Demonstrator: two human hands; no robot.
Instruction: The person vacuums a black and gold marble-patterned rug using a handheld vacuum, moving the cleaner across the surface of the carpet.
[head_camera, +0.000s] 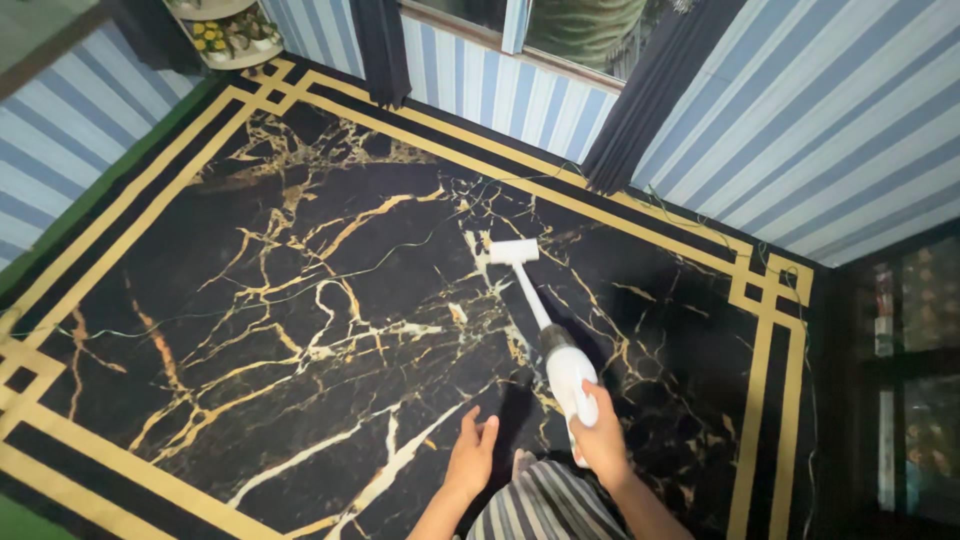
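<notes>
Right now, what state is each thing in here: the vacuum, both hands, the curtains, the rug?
Stick vacuum: tilted, white head flat on the rug.
Right hand: closed around the vacuum's body, holding it.
Left hand: open, fingers spread, empty, above the rug.
Rug: laid flat, black with gold veins and gold border.
Dark curtains: gathered into narrow bunches beside the window.
Thin wire: lying loose along the rug's far edge.

Right hand (603, 440) fist-closed in grip, arm extended forward; left hand (472, 455) open, fingers (487, 428) loosely spread, empty.
</notes>
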